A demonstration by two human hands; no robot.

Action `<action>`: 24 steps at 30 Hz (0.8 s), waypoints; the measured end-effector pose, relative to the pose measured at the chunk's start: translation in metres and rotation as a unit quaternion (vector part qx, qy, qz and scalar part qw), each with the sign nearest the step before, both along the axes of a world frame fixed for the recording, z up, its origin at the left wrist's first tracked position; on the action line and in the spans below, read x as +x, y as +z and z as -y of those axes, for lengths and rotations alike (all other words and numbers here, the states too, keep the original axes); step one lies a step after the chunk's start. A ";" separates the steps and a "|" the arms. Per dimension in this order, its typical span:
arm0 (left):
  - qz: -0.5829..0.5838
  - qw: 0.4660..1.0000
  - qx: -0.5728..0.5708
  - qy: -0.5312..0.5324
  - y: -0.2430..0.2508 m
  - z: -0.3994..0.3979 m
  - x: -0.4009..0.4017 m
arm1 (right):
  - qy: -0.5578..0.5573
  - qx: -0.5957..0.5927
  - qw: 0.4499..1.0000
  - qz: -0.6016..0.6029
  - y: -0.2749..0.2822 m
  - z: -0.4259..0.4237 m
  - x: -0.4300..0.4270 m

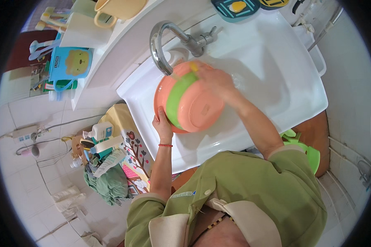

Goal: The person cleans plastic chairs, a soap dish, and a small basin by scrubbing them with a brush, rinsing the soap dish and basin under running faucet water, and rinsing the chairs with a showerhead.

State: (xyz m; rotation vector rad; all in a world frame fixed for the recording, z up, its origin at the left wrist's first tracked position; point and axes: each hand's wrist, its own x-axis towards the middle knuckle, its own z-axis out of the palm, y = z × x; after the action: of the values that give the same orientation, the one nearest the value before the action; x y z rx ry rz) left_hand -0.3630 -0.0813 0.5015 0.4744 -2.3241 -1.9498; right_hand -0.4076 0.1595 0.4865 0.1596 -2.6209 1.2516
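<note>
An orange plastic basin (201,111) with a green band (174,103) is tilted over the white sink (266,92), its underside facing up toward me. My left hand (163,125) grips the rim at the near left, thumb on the outer side. Motion blurs my right hand (216,78), which lies against the upper side of the basin. At its fingertips shows a small yellow item (194,66), too blurred to name exactly. Just left of that hand, the spout of the chrome faucet (162,61) arches over the basin's rim. Water seems to run from it.
Behind the faucet base stands a white container (176,57). A teal soap dish (235,10) holds a yellow piece. Cups, including a blue one (71,61), crowd the left shelf (94,72). Bottles (102,131) and green cloth (108,182) sit left of the sink.
</note>
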 end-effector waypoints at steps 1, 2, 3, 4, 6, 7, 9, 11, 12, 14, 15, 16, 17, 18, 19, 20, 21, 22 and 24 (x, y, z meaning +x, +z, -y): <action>0.002 1.000 0.023 0.014 -0.002 0.001 0.004 | 0.025 0.022 0.999 -0.020 0.017 0.013 0.008; 0.004 0.999 0.048 0.024 -0.003 -0.001 0.006 | 0.046 0.044 0.997 -0.041 0.035 0.024 0.017; 0.008 0.999 0.044 0.027 -0.004 0.001 0.009 | 0.084 0.093 0.989 0.080 0.078 0.033 0.027; 0.004 0.998 0.060 0.025 -0.004 -0.004 0.006 | 0.079 0.091 0.989 0.083 0.086 0.041 0.037; 0.003 0.997 0.072 0.027 -0.008 -0.007 0.008 | 0.158 0.125 0.972 0.122 0.093 0.053 0.053; 0.005 0.997 0.068 0.048 -0.013 -0.007 0.008 | 0.157 0.123 0.972 0.123 0.087 0.055 0.063; 0.009 0.996 0.064 0.066 -0.017 -0.007 0.002 | 0.195 0.133 0.971 -0.033 0.059 0.056 0.080; 0.032 0.994 0.091 0.042 -0.014 -0.007 0.006 | 0.122 -0.090 0.987 0.048 0.040 0.051 0.069; 0.034 0.995 0.087 0.047 -0.011 -0.009 0.006 | 0.072 -0.120 0.982 0.125 0.028 0.040 0.057; 0.026 0.994 0.088 0.058 -0.011 -0.010 0.007 | 0.003 -0.073 0.969 0.237 0.006 0.014 0.046; 0.016 0.994 0.089 0.068 -0.011 -0.009 0.007 | -0.007 0.006 0.962 0.274 -0.004 0.000 0.048; 0.018 0.993 0.090 0.069 -0.014 -0.006 0.007 | -0.062 0.025 0.959 0.276 -0.011 -0.008 0.059; 0.025 0.995 0.073 0.063 -0.017 0.000 0.006 | -0.116 0.043 0.953 0.277 -0.015 -0.010 0.068; 0.032 0.996 0.057 0.058 -0.019 0.003 0.006 | -0.114 0.045 0.953 0.278 -0.017 -0.004 0.080; 0.035 0.996 0.059 0.058 -0.019 0.001 0.005 | -0.086 0.054 0.954 0.281 -0.018 0.004 0.098; 0.036 0.996 0.064 0.052 -0.016 -0.001 0.004 | -0.057 0.062 0.955 0.284 -0.019 0.012 0.116; 0.035 0.996 0.067 0.046 -0.014 -0.003 0.002 | -0.006 0.035 0.974 0.224 -0.021 0.022 0.132; 0.037 0.996 0.065 0.046 -0.016 -0.003 0.000 | 0.019 0.019 0.981 0.193 -0.019 0.030 0.134; 0.042 0.997 0.049 0.044 -0.019 -0.003 -0.003 | 0.028 0.064 0.998 -0.007 -0.014 0.047 0.122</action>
State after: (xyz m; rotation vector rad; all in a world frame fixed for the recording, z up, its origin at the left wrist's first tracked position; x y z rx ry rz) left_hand -0.3656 -0.0780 0.4821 0.6677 -2.2222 -2.0465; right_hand -0.2857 0.1127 0.4728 0.2638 -2.7021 1.0959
